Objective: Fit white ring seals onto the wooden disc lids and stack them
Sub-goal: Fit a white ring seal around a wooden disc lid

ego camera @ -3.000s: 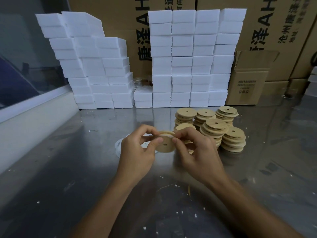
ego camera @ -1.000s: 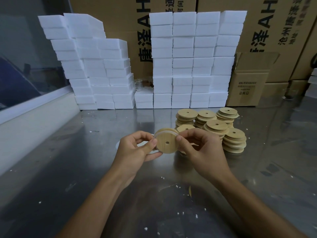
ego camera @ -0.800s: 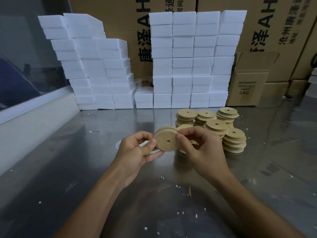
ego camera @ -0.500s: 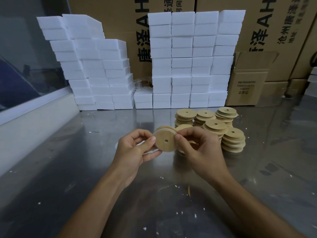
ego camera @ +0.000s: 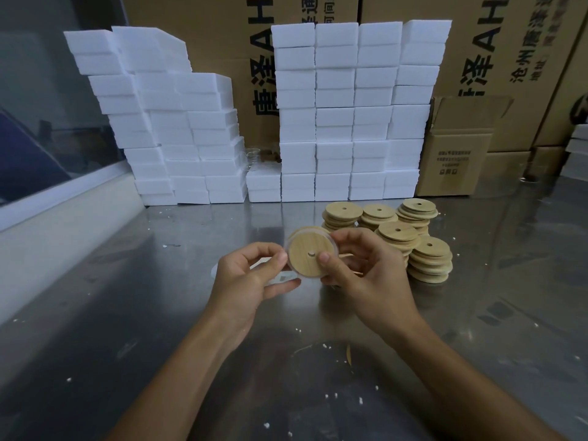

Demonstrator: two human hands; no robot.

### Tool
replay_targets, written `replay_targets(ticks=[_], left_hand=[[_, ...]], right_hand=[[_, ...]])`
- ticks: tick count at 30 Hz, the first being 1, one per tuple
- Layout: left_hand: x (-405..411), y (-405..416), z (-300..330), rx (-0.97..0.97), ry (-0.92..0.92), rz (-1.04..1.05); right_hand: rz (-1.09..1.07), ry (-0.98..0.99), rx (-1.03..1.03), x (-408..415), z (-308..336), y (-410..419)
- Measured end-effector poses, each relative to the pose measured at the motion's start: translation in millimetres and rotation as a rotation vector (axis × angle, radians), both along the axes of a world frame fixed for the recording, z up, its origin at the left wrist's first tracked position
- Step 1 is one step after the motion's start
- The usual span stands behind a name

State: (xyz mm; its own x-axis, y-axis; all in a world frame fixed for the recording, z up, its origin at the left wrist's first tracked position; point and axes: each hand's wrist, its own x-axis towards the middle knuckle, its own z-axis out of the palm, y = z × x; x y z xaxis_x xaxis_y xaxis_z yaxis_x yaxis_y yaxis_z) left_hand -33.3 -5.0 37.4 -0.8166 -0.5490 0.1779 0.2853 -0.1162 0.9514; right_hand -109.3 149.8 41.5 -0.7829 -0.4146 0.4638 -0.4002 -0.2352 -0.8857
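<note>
Both hands, left hand [ego camera: 245, 275] and right hand [ego camera: 366, 275], pinch the wooden disc lid [ego camera: 310, 256]; rotate it slowly, thumbs pressing the white ring seal [ego camera: 334, 246] evenly into its edge

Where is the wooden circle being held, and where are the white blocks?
wooden disc lid [ego camera: 307, 256], head view, on its flat face beside the hole.
white blocks [ego camera: 334, 116], head view, front of the middle stack.

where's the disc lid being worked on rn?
Head view, centre: the wooden disc lid is held above the metal table, pinched between the left hand and right hand, just left of the lid stacks.
</note>
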Motion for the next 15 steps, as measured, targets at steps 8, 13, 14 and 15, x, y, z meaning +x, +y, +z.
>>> replay_targets(ticks=[8, 13, 14, 15], left_hand=[[-1.8, 4.3, 0.7, -0.025, 0.015, -0.036], [-1.7, 2.6, 0.7, -0.048, 0.023, -0.013], [-1.3, 2.2, 0.9, -0.042, 0.025, -0.024], [-1.1, 2.9, 0.4, -0.037, 0.023, -0.032]], right_hand=[[0.017, -0.020, -0.007, 0.3, 3.2, 2.7], [0.035, -0.030, -0.017, 1.1, 4.6, 1.1], [0.045, -0.036, -0.023, 0.8, 4.6, 1.9], [0.061, -0.046, -0.026, 0.5, 4.5, 2.7]])
